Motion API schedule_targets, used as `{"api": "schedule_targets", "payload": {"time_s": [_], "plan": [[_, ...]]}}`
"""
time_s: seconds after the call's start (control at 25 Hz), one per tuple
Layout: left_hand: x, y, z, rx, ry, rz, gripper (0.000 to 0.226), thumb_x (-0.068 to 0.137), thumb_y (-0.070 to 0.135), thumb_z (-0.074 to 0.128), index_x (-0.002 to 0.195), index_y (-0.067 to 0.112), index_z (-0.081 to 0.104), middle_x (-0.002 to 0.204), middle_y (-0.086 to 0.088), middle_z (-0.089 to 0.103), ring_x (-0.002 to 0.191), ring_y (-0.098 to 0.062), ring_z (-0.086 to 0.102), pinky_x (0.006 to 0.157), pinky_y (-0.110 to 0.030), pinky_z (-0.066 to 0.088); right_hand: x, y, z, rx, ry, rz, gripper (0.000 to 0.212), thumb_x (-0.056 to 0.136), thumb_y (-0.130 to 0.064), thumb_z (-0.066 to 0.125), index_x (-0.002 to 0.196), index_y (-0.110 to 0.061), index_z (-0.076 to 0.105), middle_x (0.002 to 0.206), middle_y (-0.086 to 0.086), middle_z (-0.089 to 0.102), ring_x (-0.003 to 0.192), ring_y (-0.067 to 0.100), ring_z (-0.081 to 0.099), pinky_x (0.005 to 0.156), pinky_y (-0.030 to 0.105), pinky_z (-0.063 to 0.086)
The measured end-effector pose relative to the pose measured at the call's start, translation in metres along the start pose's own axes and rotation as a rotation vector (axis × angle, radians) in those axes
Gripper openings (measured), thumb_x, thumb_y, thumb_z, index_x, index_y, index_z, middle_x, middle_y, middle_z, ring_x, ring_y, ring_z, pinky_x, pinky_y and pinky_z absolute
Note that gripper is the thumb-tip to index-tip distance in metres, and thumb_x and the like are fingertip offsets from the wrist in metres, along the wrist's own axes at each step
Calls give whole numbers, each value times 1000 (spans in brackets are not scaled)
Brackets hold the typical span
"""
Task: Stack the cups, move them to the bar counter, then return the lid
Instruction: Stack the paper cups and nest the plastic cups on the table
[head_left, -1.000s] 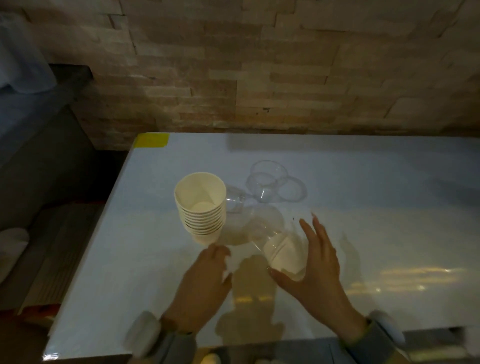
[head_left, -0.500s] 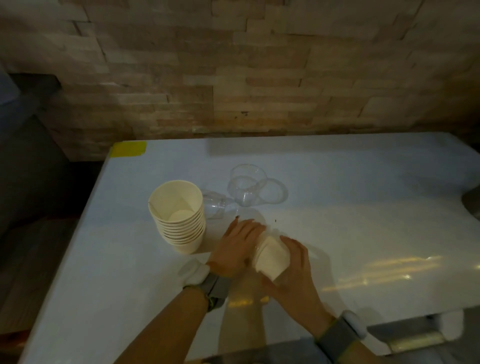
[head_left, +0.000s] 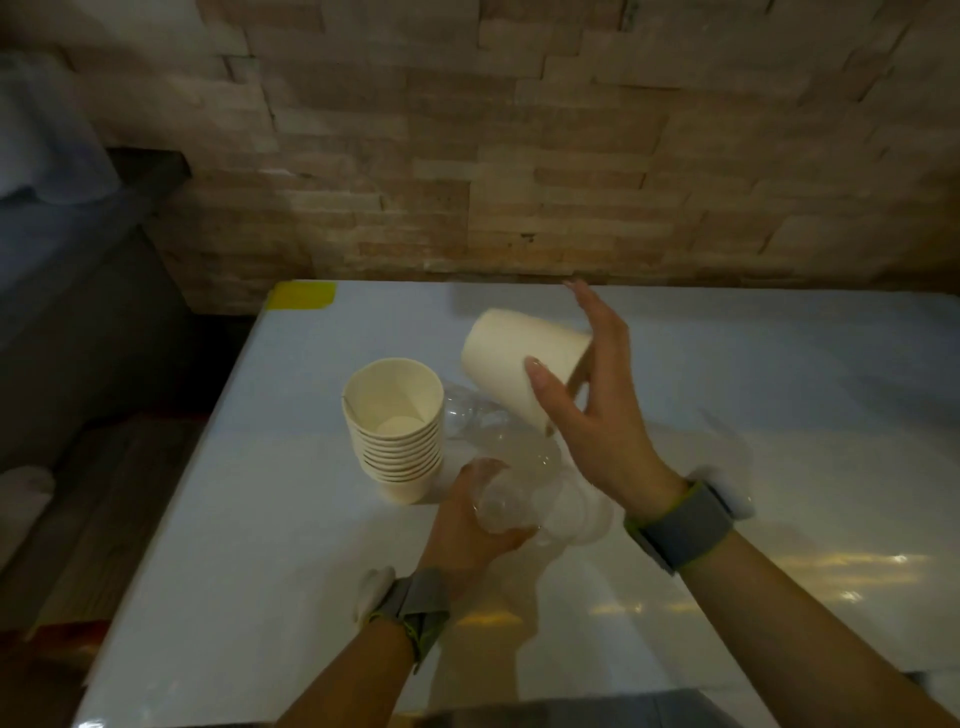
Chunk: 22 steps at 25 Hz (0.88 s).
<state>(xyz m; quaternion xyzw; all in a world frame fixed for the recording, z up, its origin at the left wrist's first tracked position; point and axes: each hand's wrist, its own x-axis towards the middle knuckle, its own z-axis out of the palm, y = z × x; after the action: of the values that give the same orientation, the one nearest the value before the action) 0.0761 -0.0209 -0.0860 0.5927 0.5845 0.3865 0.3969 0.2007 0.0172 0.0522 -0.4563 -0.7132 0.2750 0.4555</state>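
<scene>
The brick wall (head_left: 519, 156) fills the upper part of the view. Below it lies the white glossy surface (head_left: 753, 415), with a yellow tape patch (head_left: 301, 296) at its far left corner.

The stack of paper cups (head_left: 397, 431) stands upright on the surface, left of centre, mouths facing up, with several nested rims visible along its side. Clear plastic cups (head_left: 467, 415) lie on their sides just beside the stack, on its right; their outlines are hard to separate.

The right hand (head_left: 597, 415) is raised above the surface. It holds a single paper cup (head_left: 519, 364), tilted, base pointing up and to the left, mouth toward the palm. The thumb presses on the cup wall near the rim; the fingers (head_left: 592, 312) are extended and loosely spread behind the cup on its far side. The cup is clear of the surface and sits above and to the right of the stack.

The left hand (head_left: 472, 525) is low, near the surface, right of the stack base. Its fingers are curled around a clear plastic cup (head_left: 514, 504) lying roughly sideways. Whether further clear pieces are nested with it cannot be told.

Each wrist carries a grey wristband (head_left: 680, 525).
</scene>
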Motion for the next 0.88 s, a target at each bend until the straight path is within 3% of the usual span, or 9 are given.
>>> {"api": "schedule_targets", "payload": {"time_s": [0.12, 0.28, 0.36, 0.44, 0.52, 0.64, 0.76, 0.88], "plan": [[-11, -5, -7, -6, -14, -18, 70, 65, 27, 84, 121, 33, 42, 125, 11, 45, 113, -7, 45, 92, -17, 36, 26, -22, 22, -7, -215, -63, 75, 87, -43, 53, 146, -33, 8, 149, -4, 21, 129, 0, 19, 102, 13, 14], [-29, -15, -24, -33, 11, -26, 72, 65, 31, 84, 126, 29, 46, 131, 10, 50, 119, -10, 47, 100, -25, 37, 46, -36, 46, -200, -467, -242, 74, 92, -39, 50, 149, -25, 5, 159, 1, 12, 140, 14, 14, 114, 34, 14], [-33, -18, -32, -34, 0, -20, 71, 64, 34, 83, 125, 29, 47, 127, 15, 51, 118, -10, 49, 97, -18, 39, 55, -38, 58, -389, -564, -308, 74, 92, -45, 47, 149, -25, 4, 160, 0, 12, 141, 26, 19, 113, 48, 21], [-36, -18, -38, -12, -2, -23, 69, 63, 35, 84, 122, 36, 46, 123, 21, 51, 116, -8, 50, 91, -9, 36, 59, -41, 73, -551, -618, -384, 72, 91, -48, 45, 149, -23, 9, 158, 2, 19, 138, 29, 25, 107, 51, 25], [-36, -19, -42, 7, 1, -38, 70, 63, 36, 84, 119, 42, 43, 122, 23, 50, 115, -7, 50, 91, -10, 36, 59, -40, 87, -641, -675, -446, 69, 92, -48, 44, 148, -19, 16, 156, 2, 25, 137, 26, 29, 102, 49, 23], [-38, -20, -45, 4, -2, -39, 70, 62, 37, 84, 114, 51, 39, 120, 31, 46, 114, -2, 48, 88, -4, 33, 54, -29, 103, -693, -735, -442, 63, 95, -47, 38, 147, -16, 20, 157, -2, 23, 142, 16, 23, 111, 49, 13], [-38, -20, -45, 1, -2, -33, 71, 62, 37, 84, 115, 51, 38, 119, 30, 47, 113, -1, 48, 88, -4, 33, 51, -23, 112, -674, -754, -441, 64, 95, -50, 32, 148, -18, 17, 160, -5, 13, 145, 9, 12, 118, 50, 1], [-36, -20, -45, -16, -15, -34, 71, 59, 38, 85, 116, 45, 42, 118, 24, 49, 111, -1, 49, 91, -8, 36, 56, -23, 109, -458, -703, -422, 59, 96, -48, 35, 147, -24, 19, 159, -4, 16, 145, 7, 10, 115, 47, -10]]}}
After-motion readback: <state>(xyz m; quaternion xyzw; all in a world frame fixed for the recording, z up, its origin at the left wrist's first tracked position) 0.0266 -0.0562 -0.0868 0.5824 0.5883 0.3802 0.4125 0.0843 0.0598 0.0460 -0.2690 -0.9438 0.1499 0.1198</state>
